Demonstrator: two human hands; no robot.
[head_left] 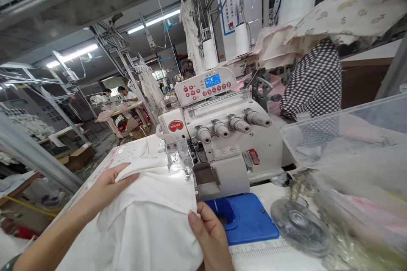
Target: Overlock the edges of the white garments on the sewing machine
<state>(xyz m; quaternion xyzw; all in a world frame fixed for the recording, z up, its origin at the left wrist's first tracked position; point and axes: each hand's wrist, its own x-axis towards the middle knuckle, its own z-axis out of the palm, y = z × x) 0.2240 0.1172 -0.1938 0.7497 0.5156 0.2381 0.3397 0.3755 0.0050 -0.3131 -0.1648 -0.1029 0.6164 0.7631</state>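
Note:
White fabric [149, 220] lies draped over the front of an overlock sewing machine [232, 135], its upper edge under the presser foot area [182, 165]. My left hand [116, 184] grips a fold of the cloth on the left, thumb on top and fingers partly hidden beneath it. At the lower right, my right hand [210, 230] pinches the fabric's right edge between thumb and fingers, just below the needle area. A blue plate [251, 220] with a recess sits right beside that hand.
Right of the machine are a clear plastic box [349, 135] with pink cloth in it and a transparent round dish [299, 220]. Thread cones [210, 54] stand behind the lit control panel [206, 84]. Co-workers [125, 93] sit at a far table. A printed cloth [352, 15] hangs at upper right.

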